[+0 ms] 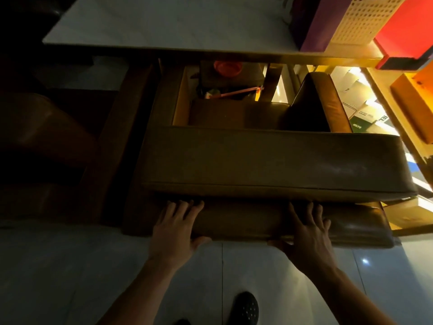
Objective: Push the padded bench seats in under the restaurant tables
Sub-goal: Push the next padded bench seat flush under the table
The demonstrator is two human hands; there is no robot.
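Both hands lie flat on the lower brown padded seat, fingers spread on its top and thumbs hooked over its near edge: the left hand at its left end, the right hand right of its middle. The seat sits on the pale floor, beneath a larger worn cushion and near the white table.

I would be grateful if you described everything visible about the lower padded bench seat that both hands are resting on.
The lower padded bench seat is a long brown cushion, leather-like and slightly glossy, with rounded corners. It lies level just above the pale tiled floor, partly tucked beneath a larger brown cushion. The left hand and right hand lie flat on top, thumbs hooked over its near edge.
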